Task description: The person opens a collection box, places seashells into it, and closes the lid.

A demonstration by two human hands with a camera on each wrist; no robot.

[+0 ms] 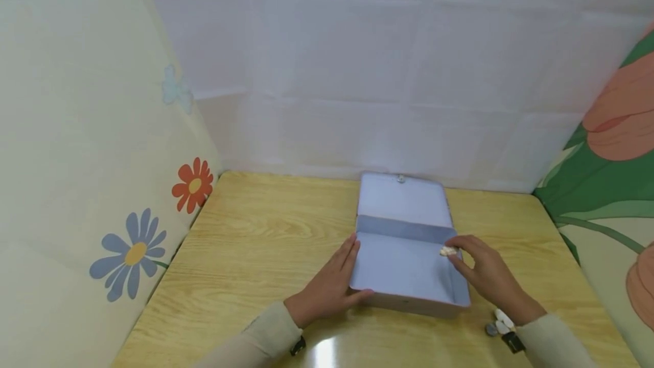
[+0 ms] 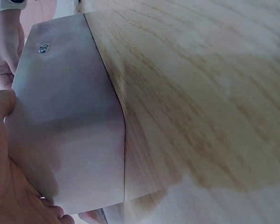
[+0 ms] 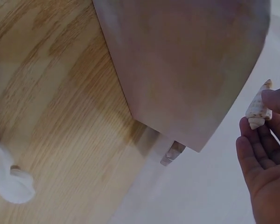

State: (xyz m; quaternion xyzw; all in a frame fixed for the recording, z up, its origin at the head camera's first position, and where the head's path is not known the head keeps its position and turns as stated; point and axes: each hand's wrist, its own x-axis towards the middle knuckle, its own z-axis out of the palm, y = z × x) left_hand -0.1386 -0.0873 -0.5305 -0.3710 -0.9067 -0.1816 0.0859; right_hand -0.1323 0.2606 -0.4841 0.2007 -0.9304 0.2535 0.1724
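A hinged box point(image 1: 403, 266) with a pale bluish inside stands on the table, its lid point(image 1: 403, 203) laid back toward the wall. My left hand point(image 1: 329, 285) holds the box's near left corner, fingers along the left side and thumb at the front rim. Over the box's right rim, my right hand point(image 1: 485, 274) pinches a seashell point(image 3: 259, 107) between thumb and fingers. The shell is a pointed spiral, cream with brown marks. In the left wrist view, a small metal clasp point(image 2: 44, 48) shows on the box's front.
Several small white pieces point(image 1: 503, 322) and a dark grey round one point(image 1: 491, 329) lie on the wooden table point(image 1: 265, 243) near my right wrist. A white cloth point(image 1: 327, 61) hangs behind, and flower-patterned sheets point(image 1: 66, 129) stand at both sides.
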